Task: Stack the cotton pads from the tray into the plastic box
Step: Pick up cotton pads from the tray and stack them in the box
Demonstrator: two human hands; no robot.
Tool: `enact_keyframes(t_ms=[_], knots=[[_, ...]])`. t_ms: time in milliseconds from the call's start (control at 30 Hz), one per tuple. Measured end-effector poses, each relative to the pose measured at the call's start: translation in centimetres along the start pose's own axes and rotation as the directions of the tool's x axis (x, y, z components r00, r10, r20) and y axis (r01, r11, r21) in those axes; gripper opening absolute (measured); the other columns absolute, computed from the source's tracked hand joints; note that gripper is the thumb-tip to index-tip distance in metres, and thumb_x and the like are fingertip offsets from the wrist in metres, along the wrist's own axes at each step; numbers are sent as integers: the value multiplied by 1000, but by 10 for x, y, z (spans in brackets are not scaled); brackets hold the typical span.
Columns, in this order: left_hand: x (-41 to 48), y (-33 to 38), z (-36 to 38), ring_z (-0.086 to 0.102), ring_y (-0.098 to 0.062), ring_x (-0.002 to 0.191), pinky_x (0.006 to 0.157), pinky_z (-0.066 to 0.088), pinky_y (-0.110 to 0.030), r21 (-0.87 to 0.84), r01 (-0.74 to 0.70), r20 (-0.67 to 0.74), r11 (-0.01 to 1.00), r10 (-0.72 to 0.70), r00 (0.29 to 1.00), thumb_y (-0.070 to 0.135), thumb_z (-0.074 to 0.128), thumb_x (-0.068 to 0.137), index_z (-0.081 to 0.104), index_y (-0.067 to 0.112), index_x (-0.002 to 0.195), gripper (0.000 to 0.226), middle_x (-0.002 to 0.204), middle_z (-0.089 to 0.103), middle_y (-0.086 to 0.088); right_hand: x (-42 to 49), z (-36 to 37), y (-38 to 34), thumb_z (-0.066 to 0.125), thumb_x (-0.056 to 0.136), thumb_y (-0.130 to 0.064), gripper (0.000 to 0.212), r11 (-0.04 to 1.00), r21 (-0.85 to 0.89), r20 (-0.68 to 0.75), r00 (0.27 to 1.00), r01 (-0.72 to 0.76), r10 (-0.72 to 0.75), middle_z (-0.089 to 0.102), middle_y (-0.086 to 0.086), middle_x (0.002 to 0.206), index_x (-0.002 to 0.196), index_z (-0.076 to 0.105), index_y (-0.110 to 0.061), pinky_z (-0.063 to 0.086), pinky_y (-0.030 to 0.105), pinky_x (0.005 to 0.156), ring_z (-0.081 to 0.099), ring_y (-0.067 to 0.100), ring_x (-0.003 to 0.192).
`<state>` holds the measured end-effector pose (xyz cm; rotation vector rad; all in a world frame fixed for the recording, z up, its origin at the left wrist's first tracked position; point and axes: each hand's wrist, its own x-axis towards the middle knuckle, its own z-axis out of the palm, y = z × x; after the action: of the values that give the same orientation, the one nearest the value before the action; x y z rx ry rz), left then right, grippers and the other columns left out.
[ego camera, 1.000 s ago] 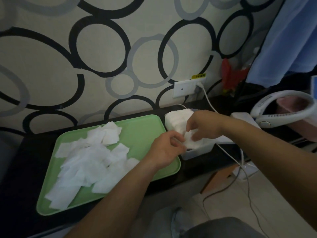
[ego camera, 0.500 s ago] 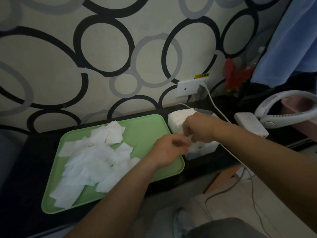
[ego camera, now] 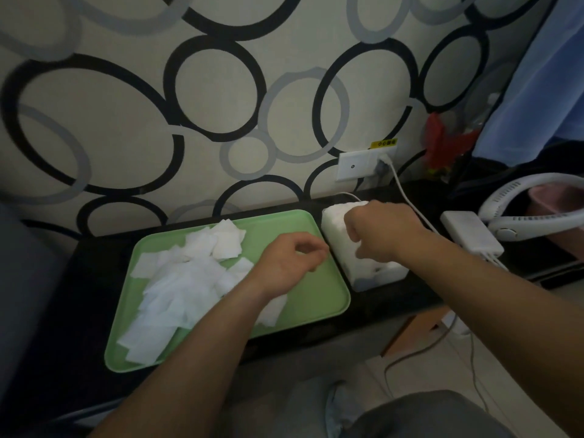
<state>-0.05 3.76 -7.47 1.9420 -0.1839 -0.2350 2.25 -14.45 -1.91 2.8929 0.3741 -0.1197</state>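
A green tray lies on the dark counter with several loose white cotton pads piled on its left half. Right of it stands the clear plastic box, which holds a tall stack of pads rising above its rim. My right hand sits on the stack's top and right side, fingers curled round the pads. My left hand hovers over the tray's right part with loosely curled fingers and nothing visible in it.
A wall socket with a white cable sits just behind the box. A white power strip and a white neck fan lie to the right. The counter's front edge runs below the tray.
My left hand has left the box and drawn back left over the tray. My right hand has gone further down onto the stack in the box.
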Motion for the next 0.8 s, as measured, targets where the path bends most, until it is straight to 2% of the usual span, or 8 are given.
enact_keyframes(t_ms=[100,167,267,300,400,467,600,800], knots=[[-13,-4,-32,69,-12,76,64,49,-21,-29,47,-106,998,-50,993,18,67,93,74,21,97,9,96,74,1,-4,-19,-23,72,79,-31,13,966,256,-100,995,30,-5,64,-6,92,86,62,-28,50,34,70,61,18,84],[-24,-7,-54,69,-13,76,62,48,-20,-35,79,-170,996,-84,982,16,66,94,73,20,95,8,95,75,-1,-3,-23,-48,74,77,-33,14,890,450,-86,995,76,-41,65,-9,81,74,62,-27,51,31,71,62,14,81],[-40,-19,-81,68,-13,74,63,46,-23,-6,138,-235,990,-135,962,15,65,93,73,21,93,9,93,75,1,5,-7,-88,72,82,-28,7,811,572,-16,990,124,-141,68,-9,82,79,70,-22,51,26,76,66,15,87],[-45,-23,-87,68,-13,73,64,46,-24,17,150,-247,989,-141,959,16,66,92,73,22,91,9,93,75,1,7,3,-99,72,82,-29,8,798,590,31,985,119,-170,69,-7,89,85,71,-22,51,27,79,66,17,92],[-57,-36,-102,70,-14,72,65,46,-24,91,171,-261,981,-142,955,17,68,91,74,23,90,9,91,75,3,12,32,-122,77,77,-45,45,846,528,183,962,78,-203,63,1,111,112,63,-20,50,35,90,60,23,103],[-63,-42,-109,71,-15,74,66,46,-25,119,181,-260,976,-146,955,18,68,92,74,23,90,8,92,74,5,14,41,-129,79,72,-51,59,872,484,210,959,68,-191,60,2,113,117,60,-19,50,37,91,58,24,103],[-70,-52,-121,69,-12,74,67,46,-25,144,201,-242,969,-163,957,19,68,92,74,24,91,8,90,72,6,21,43,-135,83,70,-47,44,866,495,234,948,73,-214,63,1,100,96,61,-19,49,31,79,57,20,89],[-73,-58,-121,63,-8,80,72,48,-20,276,132,-162,952,-90,983,14,75,85,70,30,91,17,94,69,10,24,38,-140,83,75,-30,46,830,550,242,933,96,-268,60,3,110,111,60,-14,41,26,76,57,21,98]])
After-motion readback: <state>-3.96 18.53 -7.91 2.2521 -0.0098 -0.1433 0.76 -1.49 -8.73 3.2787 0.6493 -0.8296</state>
